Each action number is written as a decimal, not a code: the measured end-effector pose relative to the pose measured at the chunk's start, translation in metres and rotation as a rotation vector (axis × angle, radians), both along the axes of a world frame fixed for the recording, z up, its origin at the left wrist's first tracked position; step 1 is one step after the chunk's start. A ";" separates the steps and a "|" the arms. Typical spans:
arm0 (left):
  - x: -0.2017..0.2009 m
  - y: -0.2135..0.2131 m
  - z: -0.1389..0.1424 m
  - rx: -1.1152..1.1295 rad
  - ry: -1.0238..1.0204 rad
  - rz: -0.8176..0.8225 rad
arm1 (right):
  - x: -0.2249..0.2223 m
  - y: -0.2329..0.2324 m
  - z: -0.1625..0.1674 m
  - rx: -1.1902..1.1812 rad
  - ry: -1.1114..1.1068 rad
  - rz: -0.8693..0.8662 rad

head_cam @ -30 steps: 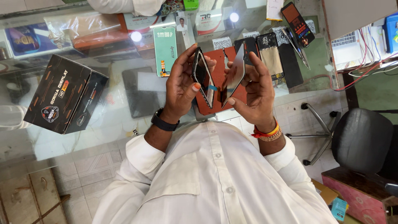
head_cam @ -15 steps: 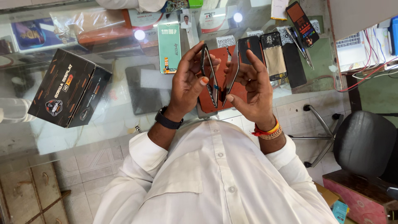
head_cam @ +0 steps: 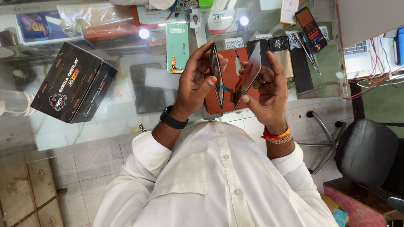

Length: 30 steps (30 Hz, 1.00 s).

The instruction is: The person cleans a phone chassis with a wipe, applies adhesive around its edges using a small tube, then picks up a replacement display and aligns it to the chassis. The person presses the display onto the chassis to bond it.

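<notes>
Above the counter's (head_cam: 126, 122) near edge, the left hand (head_cam: 194, 86) clamps the phone body (head_cam: 216, 75) upright while the right hand (head_cam: 269, 90) grips the hinged-open screen (head_cam: 249, 73) beside it.

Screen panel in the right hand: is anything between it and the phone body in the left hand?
Only a thin ribbon cable spans the gap between the screen panel and the phone body; nothing else visible intervenes.

A cardboard box (head_cam: 72, 88) lies on the glass counter (head_cam: 126, 117), left of the mat (head_cam: 229, 82).
</notes>
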<state>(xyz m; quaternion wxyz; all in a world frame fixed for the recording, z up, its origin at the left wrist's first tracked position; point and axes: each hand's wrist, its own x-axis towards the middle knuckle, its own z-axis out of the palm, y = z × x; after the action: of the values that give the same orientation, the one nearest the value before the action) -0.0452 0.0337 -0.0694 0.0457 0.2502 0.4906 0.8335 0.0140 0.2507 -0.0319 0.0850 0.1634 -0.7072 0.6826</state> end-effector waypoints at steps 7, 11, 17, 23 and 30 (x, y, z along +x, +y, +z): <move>0.000 0.002 0.001 0.022 0.012 -0.008 | 0.000 -0.001 0.001 -0.017 -0.013 -0.007; 0.000 0.003 0.002 0.009 0.002 -0.011 | -0.001 -0.006 0.003 0.057 -0.002 -0.001; -0.002 0.002 0.003 0.009 -0.017 -0.009 | -0.004 -0.006 0.008 0.116 0.013 0.009; -0.003 0.003 0.002 -0.001 0.004 0.004 | -0.004 -0.006 0.010 0.138 -0.017 0.017; -0.002 0.003 -0.001 0.005 -0.008 0.000 | -0.004 -0.005 0.009 0.155 -0.007 0.011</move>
<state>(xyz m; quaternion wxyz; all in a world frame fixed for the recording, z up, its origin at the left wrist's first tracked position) -0.0476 0.0372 -0.0704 0.0468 0.2471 0.4882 0.8357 0.0097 0.2455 -0.0226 0.0658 0.1709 -0.7574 0.6267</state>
